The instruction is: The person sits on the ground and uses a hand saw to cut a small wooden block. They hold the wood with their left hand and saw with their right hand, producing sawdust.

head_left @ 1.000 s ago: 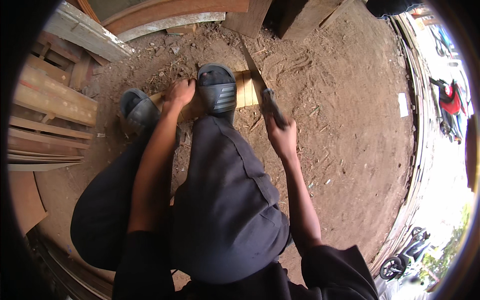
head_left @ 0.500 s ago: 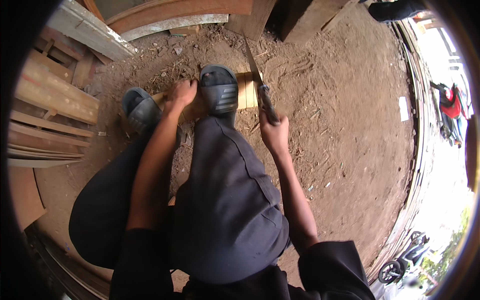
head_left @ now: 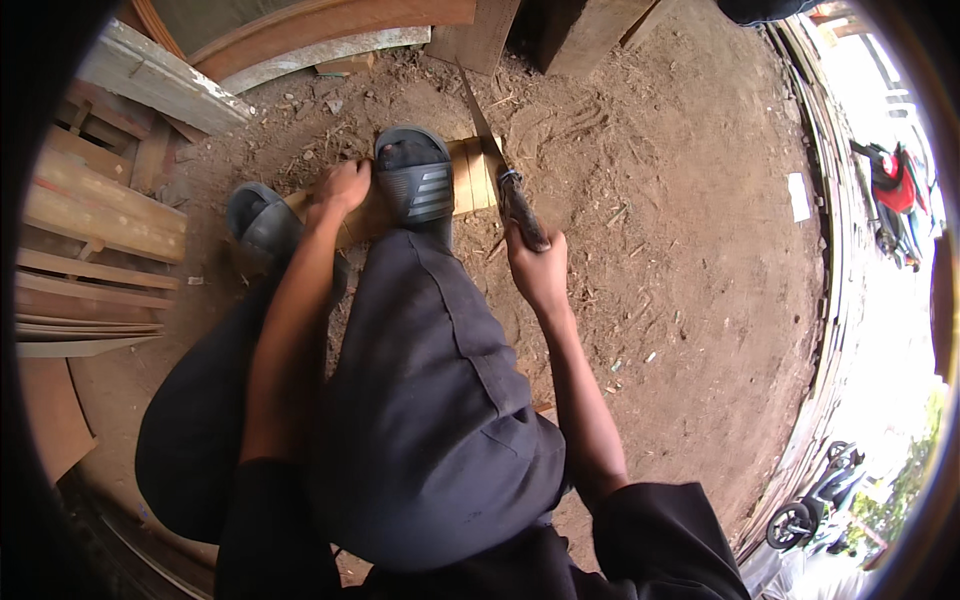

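A light wooden board (head_left: 474,178) lies on the ground under my feet, with thin lines across its right part. My right hand (head_left: 538,268) is closed round the dark handle of a handsaw (head_left: 484,128). The saw's blade points away from me and lies along the board's right end. My left hand (head_left: 342,188) is closed on the board between my two sandals, its fingertips partly hidden. The right sandal (head_left: 416,180) presses on the board, and the left sandal (head_left: 264,220) is at its left end.
Stacked timber and panels (head_left: 105,225) stand on the left. A painted plank (head_left: 165,80) and thick wooden blocks (head_left: 600,35) are at the far side. Bare soil with shavings (head_left: 690,250) spreads right, up to a plank edge (head_left: 815,250). Motorbikes (head_left: 893,190) stand beyond it.
The whole view has shifted slightly, so things sit further left in it. Against the board, the saw and my right hand have come a little toward me. My left hand stays on the board.
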Tool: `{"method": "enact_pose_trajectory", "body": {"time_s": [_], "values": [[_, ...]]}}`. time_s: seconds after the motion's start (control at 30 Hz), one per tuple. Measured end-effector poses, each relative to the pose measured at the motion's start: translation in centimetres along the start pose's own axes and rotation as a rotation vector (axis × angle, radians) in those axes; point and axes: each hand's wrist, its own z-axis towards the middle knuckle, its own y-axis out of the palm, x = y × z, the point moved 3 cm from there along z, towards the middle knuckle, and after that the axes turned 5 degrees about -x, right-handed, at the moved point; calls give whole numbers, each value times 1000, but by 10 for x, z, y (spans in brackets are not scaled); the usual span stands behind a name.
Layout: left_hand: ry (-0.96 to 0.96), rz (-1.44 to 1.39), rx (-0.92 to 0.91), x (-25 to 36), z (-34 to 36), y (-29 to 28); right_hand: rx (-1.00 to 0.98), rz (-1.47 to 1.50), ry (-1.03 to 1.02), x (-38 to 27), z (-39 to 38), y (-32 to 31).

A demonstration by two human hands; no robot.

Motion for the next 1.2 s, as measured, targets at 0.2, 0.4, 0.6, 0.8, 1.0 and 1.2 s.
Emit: {"method": "enact_pose_trajectory", "body": {"time_s": [0.2,0.4,0.6,0.8,1.0,1.2], "values": [[1,16,56,-6,-4,-3,-88,-33,-21,21,-102,-49],[5,40,33,-12,4,11,-121,-83,51,17,-48,-29],[-18,83,-38,-10,5,2,-73,-4,-41,17,-28,-3],[-10,56,12,-17,9,9,-127,-48,88,23,-128,-54],[-3,64,5,-11,23,17,-13,156,-53,13,12,3],[-18,49,22,-26,16,9,-76,-26,-86,28,-88,-26]]}}
